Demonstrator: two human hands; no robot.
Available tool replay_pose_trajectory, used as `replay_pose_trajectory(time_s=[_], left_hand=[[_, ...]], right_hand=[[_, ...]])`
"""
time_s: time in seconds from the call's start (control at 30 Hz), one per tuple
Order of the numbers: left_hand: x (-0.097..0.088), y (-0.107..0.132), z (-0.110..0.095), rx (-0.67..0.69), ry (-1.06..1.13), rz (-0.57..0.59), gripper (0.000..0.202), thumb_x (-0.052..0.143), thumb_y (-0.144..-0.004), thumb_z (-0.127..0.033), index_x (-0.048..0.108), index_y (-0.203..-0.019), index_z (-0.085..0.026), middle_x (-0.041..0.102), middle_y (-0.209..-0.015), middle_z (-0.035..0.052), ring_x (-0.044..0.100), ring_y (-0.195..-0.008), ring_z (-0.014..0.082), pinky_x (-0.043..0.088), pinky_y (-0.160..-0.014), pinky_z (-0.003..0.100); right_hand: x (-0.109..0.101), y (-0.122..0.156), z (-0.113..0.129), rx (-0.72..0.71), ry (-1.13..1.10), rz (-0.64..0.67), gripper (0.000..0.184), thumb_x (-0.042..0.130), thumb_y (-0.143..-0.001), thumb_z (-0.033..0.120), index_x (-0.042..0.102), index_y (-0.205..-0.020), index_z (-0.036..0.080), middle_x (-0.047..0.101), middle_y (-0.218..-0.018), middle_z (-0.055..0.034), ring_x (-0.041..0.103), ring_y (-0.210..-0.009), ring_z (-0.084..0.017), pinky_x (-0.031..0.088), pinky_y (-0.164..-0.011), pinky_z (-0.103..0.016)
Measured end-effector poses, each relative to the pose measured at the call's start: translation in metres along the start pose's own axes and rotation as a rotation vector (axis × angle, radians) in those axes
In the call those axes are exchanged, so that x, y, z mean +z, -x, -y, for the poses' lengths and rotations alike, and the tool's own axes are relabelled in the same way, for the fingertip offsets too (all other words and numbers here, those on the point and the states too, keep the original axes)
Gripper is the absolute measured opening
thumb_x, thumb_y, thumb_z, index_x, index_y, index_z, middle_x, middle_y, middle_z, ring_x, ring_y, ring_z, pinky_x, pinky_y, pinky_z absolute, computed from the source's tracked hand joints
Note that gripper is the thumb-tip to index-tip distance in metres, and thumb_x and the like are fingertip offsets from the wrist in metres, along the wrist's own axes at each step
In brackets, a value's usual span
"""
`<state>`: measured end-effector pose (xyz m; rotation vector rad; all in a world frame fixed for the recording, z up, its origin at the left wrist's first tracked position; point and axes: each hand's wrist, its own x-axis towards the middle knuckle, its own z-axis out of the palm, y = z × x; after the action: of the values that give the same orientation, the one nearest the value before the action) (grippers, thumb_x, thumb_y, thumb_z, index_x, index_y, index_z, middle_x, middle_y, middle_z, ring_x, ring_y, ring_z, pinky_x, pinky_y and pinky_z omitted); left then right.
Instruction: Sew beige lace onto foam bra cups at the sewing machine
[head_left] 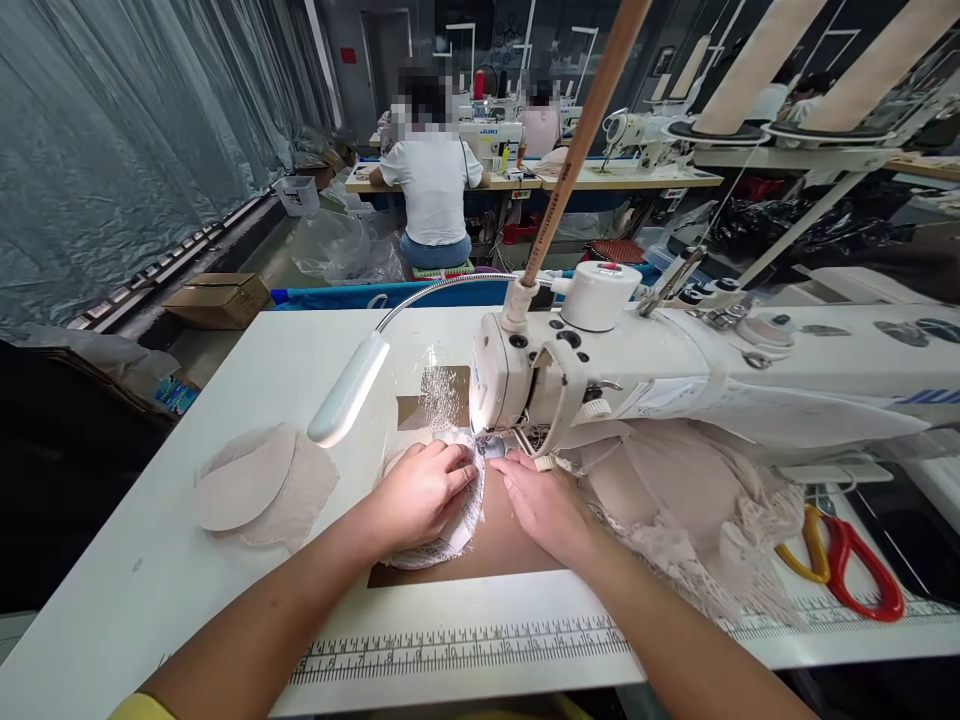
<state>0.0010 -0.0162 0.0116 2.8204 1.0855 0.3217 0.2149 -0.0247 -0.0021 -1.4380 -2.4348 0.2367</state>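
Observation:
My left hand (424, 492) lies palm down on a white lace piece (459, 535), its fingers curled and pressing the cloth toward the needle of the white sewing machine (600, 375). My right hand (546, 503) lies flat beside it, fingers stretched along the lace edge just under the presser foot (495, 447). A brown pad (510, 555) lies beneath both hands. Beige lace fabric (697, 505) is bunched under the machine arm to the right.
A stack of beige cup pieces (251, 490) lies at the left on the white table (187, 590). A gooseneck lamp (349, 390) hangs over the work. Red and yellow scissors (844, 560) rest at the right. A ruler strip (465, 650) runs along the front edge. A person in white sits at another machine behind.

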Motion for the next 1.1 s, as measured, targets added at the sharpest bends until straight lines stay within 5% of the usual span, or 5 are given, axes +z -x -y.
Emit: replay_pose_trajectory(time_s=[0.13,0.47,0.7,0.9,1.1], left_hand=[[-0.004,0.002,-0.002,0.011,0.004,-0.012,0.032,0.047,-0.09,-0.023,0.058,-0.12,-0.016,0.057,-0.117,0.0122,0.055,-0.094,0.0246,0.046,-0.076,0.037],[0.017,-0.008,-0.005,-0.026,-0.064,-0.069,0.025,0.041,-0.092,-0.017,0.055,-0.071,-0.015,0.055,-0.07,0.0047,0.05,-0.063,0.0167,0.038,-0.057,0.029],[-0.001,-0.001,0.001,-0.181,0.296,-0.008,0.019,0.04,-0.092,-0.02,0.047,-0.075,-0.018,0.054,-0.072,0.0015,0.048,-0.063,0.0143,0.04,-0.058,0.025],[-0.007,0.0,0.004,-0.086,0.365,-0.009,0.017,0.043,-0.092,-0.022,0.059,-0.087,-0.017,0.059,-0.086,0.0057,0.055,-0.079,0.0171,0.047,-0.069,0.027],[0.002,0.003,0.003,-0.038,0.308,-0.025,0.022,0.046,-0.092,-0.021,0.066,-0.101,-0.017,0.06,-0.095,0.0083,0.057,-0.085,0.0184,0.049,-0.073,0.028]], right_hand=[[-0.003,0.002,0.002,-0.068,-0.031,0.026,0.035,0.043,-0.087,0.011,0.063,-0.115,0.022,0.064,-0.098,-0.0048,0.057,-0.077,-0.015,0.042,-0.066,-0.025],[0.002,0.006,0.0,-0.229,0.082,0.032,0.03,0.046,-0.085,0.007,0.066,-0.104,0.018,0.054,-0.082,-0.0035,0.041,-0.065,-0.013,0.029,-0.057,-0.027],[0.001,0.006,0.002,-0.212,0.072,0.019,0.033,0.043,-0.084,0.004,0.067,-0.101,0.02,0.053,-0.078,-0.0032,0.042,-0.064,-0.014,0.03,-0.057,-0.026],[-0.003,0.011,0.0,-0.22,-0.088,-0.06,0.029,0.041,-0.089,0.01,0.064,-0.105,0.018,0.061,-0.082,-0.0042,0.053,-0.075,-0.015,0.039,-0.069,-0.026],[-0.007,0.014,0.005,-0.368,-0.098,0.058,0.025,0.047,-0.086,0.012,0.067,-0.099,0.02,0.059,-0.076,-0.0032,0.049,-0.073,-0.016,0.035,-0.065,-0.028]])
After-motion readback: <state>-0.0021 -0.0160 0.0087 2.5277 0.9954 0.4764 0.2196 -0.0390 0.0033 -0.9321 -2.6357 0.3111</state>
